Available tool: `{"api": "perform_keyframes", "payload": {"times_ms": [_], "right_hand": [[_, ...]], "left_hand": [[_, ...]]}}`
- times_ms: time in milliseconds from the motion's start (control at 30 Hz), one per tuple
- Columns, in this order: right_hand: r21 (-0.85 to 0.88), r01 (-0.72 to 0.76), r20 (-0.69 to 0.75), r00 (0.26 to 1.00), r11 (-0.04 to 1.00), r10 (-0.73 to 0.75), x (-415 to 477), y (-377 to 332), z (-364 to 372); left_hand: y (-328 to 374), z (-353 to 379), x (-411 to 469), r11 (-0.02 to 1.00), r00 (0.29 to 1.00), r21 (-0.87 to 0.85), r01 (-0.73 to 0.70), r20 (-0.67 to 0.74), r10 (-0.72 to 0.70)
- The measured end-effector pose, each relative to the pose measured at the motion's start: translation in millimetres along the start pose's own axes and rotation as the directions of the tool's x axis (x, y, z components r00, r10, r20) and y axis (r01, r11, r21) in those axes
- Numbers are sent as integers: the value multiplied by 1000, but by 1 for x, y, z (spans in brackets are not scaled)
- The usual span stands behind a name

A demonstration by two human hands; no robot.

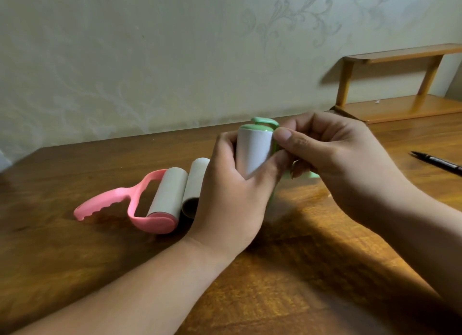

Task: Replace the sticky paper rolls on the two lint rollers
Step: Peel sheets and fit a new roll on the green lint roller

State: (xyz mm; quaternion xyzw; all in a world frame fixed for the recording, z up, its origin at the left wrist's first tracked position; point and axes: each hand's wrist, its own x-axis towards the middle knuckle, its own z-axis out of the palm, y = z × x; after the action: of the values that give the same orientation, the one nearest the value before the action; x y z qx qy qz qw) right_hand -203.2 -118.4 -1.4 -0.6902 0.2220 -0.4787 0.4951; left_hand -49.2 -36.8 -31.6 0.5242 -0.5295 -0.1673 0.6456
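Here the left hand (232, 192) clasps the green roller (253, 149) upright while the right hand (332, 159) pinches its frame, seemingly to steady it, right of the pink roller (150, 199).

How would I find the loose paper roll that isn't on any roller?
Look at the brown wooden table and find the pink lint roller lying left of the hands. Right beside it, on its right, lies the loose roll, partly behind the left hand. It has no handle, and its near end shows a dark hollow hole instead of a pink cap.
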Motion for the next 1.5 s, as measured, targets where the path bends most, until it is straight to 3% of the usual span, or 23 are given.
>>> {"api": "perform_keyframes", "payload": {"times_ms": [200,567,700,967,1100,1300,1367,1500], "right_hand": [[44,-71,19,997,997,70,1,-3,1],[-11,-60,17,998,998,60,-4,-9,2],[120,-107,25,994,987,105,-2,-6,4],[138,-97,59,994,986,90,-2,-6,3],[94,-105,-50,993,990,110,0,-6,1],[3,-166,-78,983,986,166,-2,-6,2],[-59,-220,-27,975,974,219,-3,-7,4],[-84,-375,230,894,923,384,-7,-7,10]], "left_hand": [[1,-2,-3,987,997,-141,75,33,-71],[1,-2,-2,995,996,-71,-76,36,78],[-1,-4,-4,993,999,-116,22,34,-18],[-4,-6,-1,983,996,-164,86,35,-81],[1,-8,5,873,941,-391,291,-48,-335],[5,-8,7,803,904,-514,301,-113,-412],[7,-7,7,794,902,-541,276,-139,-408],[14,-5,6,827,915,-524,204,-198,-351]]}}
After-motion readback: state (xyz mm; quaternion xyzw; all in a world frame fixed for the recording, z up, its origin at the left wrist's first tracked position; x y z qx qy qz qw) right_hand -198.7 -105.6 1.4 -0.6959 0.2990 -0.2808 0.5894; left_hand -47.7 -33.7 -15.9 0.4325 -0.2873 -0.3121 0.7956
